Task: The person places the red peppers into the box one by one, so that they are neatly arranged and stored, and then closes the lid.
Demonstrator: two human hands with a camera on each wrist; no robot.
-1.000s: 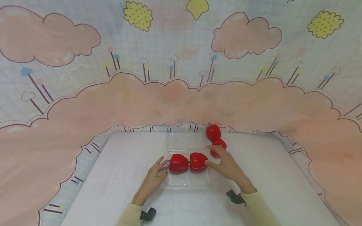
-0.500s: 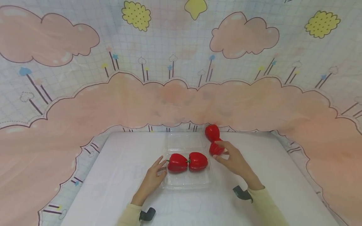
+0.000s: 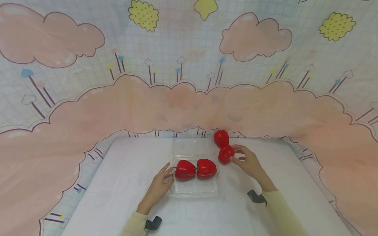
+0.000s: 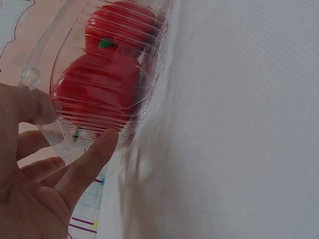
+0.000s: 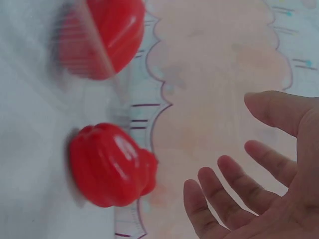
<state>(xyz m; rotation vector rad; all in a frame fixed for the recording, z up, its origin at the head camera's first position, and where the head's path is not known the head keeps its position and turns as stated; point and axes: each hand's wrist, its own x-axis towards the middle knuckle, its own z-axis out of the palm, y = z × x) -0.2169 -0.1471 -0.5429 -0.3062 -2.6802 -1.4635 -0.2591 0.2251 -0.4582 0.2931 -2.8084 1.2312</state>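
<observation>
Two red bell peppers with green stems lie in a row in an open clear plastic clamshell box: a left pepper and a right pepper. My left hand rests against the box's left side, one digit on the ribbed wall in the left wrist view. Right of the box, a near loose red bell pepper sits on the table. My right hand is at its right side, thumb and fingers apart; in the right wrist view they show a gap to the pepper. Behind it lies a far loose pepper.
The box's lid is folded back towards the rear of the white table. A cloud-patterned cloth hangs behind the table. Black devices are worn at both wrists.
My right hand has moved right, from beside the box, across the near loose pepper to its right side. That pepper appears turned. My left hand stays at the box.
</observation>
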